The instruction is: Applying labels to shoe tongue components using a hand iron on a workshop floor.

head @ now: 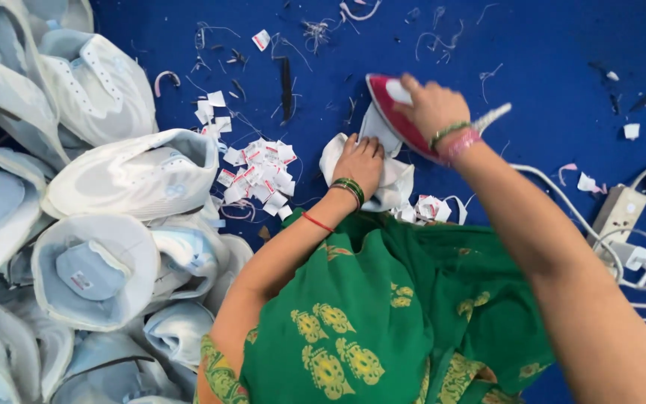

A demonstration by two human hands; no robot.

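My left hand (360,161) sits near the middle of the frame. It lies flat on a white piece of cloth (394,183), with my fingers pressed close together and curled down a bit to hold the cloth on the blue floor (547,60). My right hand (431,105) is just above and to the right of it. Its fingers are wrapped tight around the top of a red and white iron (394,112). The iron is tipped up on its side, and its lower edge touches the far end of the white cloth.

A white cord (562,198) runs from the iron to the right side of the frame, where a white plug box (618,213) lies on the floor.

Just left of my left hand is a small heap of white paper tags (259,176). All down the left side of the frame is a big pile of white shoe tops (114,194).

Bits of thread and more scraps lie across the top of the frame. My green dress with yellow flowers (383,322) fills the bottom middle.
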